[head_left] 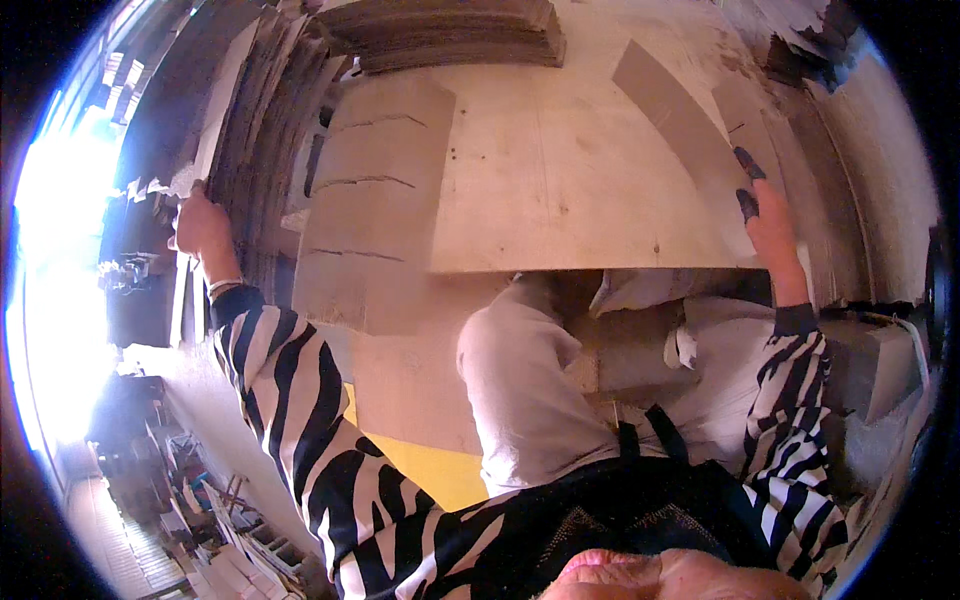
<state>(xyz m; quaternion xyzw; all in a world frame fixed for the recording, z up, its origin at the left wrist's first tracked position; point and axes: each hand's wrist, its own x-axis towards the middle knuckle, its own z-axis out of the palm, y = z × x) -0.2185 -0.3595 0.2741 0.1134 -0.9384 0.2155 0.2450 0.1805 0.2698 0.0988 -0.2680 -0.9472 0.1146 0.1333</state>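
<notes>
At the left, my left hand [207, 238] is closed, its fingers pinching the lower end of a pale cardboard strip [222, 108] beside a row of upright cardboard sheets [275, 130]. Over on the right, my right hand [770, 225] has its fingers apart, with dark covers on two fingertips. Those fingertips touch the right-hand cardboard pieces, near the lower end of a long brown cardboard strip [675, 115] lying on the wooden table [545, 190]. A slotted cardboard sheet [375, 190] with several cuts lies left of the table's middle.
A pile of flat cardboard [450, 35] sits at the table's far edge. More cardboard [835, 190] is stacked along the right side. Below the near edge are my legs, and a yellow surface [430, 470]. Bright light comes in at the far left, above scattered cardboard scraps [235, 570].
</notes>
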